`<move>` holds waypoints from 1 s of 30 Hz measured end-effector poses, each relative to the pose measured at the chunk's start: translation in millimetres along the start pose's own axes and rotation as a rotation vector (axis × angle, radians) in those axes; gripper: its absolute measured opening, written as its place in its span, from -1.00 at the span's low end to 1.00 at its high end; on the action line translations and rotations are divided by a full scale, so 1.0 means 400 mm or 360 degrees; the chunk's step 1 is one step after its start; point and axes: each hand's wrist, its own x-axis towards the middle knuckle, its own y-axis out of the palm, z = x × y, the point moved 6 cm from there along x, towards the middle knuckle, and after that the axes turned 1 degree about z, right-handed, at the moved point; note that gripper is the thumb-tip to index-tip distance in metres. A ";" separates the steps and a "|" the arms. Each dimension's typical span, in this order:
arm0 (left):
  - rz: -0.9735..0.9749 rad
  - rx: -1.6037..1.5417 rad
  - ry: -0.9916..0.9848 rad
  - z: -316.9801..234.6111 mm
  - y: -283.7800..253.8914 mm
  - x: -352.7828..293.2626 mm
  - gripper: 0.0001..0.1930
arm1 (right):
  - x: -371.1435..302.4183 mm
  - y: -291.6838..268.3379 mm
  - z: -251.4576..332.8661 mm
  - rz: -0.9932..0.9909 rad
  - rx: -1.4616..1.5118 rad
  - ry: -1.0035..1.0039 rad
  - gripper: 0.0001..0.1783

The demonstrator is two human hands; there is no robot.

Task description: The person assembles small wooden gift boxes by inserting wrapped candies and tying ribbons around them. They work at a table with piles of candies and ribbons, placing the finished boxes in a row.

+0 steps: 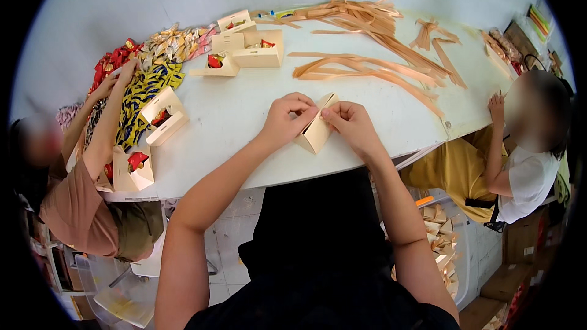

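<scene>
Holding a small cream box (315, 137) with two bare hands, close to the near edge of the white tabletop (223, 113). Pinching the left side of the box's top with the left hand (287, 119), closed on it. Pinching the right side with the right hand (351, 125), closed on it too. Hard to tell whether touching the tabletop or held just above.

Past the box, long shiny tan ribbons (376, 27) in loose piles. To the left, open boxes (267, 57) with shiny red bits (215, 61) inside. Farther left, a big heap of yellow and blue packets (131, 107), with red packets (116, 58) beside. Reaching over there, a person in a brown top (82, 220). At the right end, a person in a white top (529, 186).
</scene>
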 end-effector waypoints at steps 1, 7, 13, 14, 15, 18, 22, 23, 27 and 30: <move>-0.0034 0.0023 0.0053 -0.010 0.008 -0.007 -0.86 | -0.008 -0.001 -0.001 0.0004 -0.0014 0.0009 -0.74; -0.0241 0.0241 0.0151 -0.039 0.041 -0.004 -0.87 | -0.014 -0.009 0.017 -0.0416 -0.0778 -0.0201 -0.37; -0.0254 -0.0513 -0.0305 0.029 0.014 0.018 -0.80 | -0.029 0.005 0.096 -0.0419 -0.1217 -0.0243 -0.38; -0.0336 -0.0753 -0.0427 0.045 0.004 0.010 -0.79 | -0.029 0.000 0.089 -0.0433 -0.1165 -0.0213 -0.40; -0.0385 -0.0751 -0.0507 0.063 -0.019 0.016 -0.77 | -0.031 -0.010 0.078 -0.0440 -0.1112 -0.0175 -0.42; -0.0906 -0.0711 -0.0539 0.119 -0.121 0.029 -0.75 | -0.039 -0.015 0.056 -0.0518 -0.1056 -0.0224 -0.51; -0.1544 0.0059 -0.0079 0.110 -0.238 -0.022 -0.76 | -0.033 0.002 0.063 -0.0469 -0.1048 -0.0205 -0.54; -0.1727 0.0606 0.0178 0.058 -0.221 -0.039 -0.78 | -0.035 0.003 0.056 -0.0473 -0.0992 -0.0202 -0.54; -0.0707 0.0648 0.0175 -0.062 -0.101 -0.053 -0.71 | -0.038 -0.007 0.047 -0.0516 -0.0866 -0.0225 -0.52; -0.0308 0.0864 -0.0129 -0.070 -0.002 -0.045 -0.53 | -0.039 0.004 0.053 -0.0533 -0.0918 -0.0231 -0.50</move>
